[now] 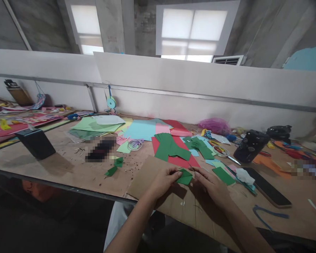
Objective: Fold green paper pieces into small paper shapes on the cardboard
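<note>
A small folded piece of green paper [184,176] is pinched between the thumb and fingers of my left hand [165,181], above a cardboard sheet [143,179]. My right hand [210,184] is closed at the paper's right edge, with a thin dark pointed tool [191,167] showing at its fingertips; its kind is too small to make out. Just beyond the hands, a fan of green paper strips [165,146] lies on red paper [183,161]. Two small folded green pieces [118,162] rest to the left on the table.
A black phone [265,186], a crumpled white tissue [245,176] and a dark upright device [251,146] are on the right. At left stands a black box [36,143]. Coloured sheets [139,129] lie at the back. The table's front edge [94,189] runs close to me.
</note>
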{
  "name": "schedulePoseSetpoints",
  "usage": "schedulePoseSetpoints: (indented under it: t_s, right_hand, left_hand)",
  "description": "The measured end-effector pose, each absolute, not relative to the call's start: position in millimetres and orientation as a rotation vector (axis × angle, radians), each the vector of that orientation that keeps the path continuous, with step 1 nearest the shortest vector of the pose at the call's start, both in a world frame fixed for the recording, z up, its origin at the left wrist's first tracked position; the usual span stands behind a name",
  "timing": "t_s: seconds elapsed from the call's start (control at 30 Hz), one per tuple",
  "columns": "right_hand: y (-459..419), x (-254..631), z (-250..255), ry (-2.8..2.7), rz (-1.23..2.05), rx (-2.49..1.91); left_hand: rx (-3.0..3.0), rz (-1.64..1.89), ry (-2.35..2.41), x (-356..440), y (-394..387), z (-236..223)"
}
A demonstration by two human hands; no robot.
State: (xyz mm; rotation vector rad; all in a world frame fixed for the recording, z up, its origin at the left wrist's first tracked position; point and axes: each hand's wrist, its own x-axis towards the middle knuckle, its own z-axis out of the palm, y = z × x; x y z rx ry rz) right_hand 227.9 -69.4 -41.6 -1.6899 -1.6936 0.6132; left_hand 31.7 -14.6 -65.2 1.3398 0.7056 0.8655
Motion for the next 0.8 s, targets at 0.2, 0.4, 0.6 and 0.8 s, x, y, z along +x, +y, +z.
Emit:
schedulePoseSetpoints:
  t_s: [0.2, 0.4, 0.6, 0.8]
  right_hand:
    - [-63, 227, -48, -1.826, 0.426, -1.678]
    - [-57, 230, -45, -1.786, 0.434, -1.491]
    - [-55, 213, -20, -1.637, 0.947, -1.358]
    - [-52, 190, -23, -1.526, 0.873, -1.342]
  left_hand:
    - [1.288, 0.910, 0.716, 32, -15, -61]
    - [1.233, 0.947, 0.707, 32, -12, -65]
    - [1.248, 1.073, 0.654, 34, -9, -70]
    - [1.309, 1.047, 0.711, 33, -8, -75]
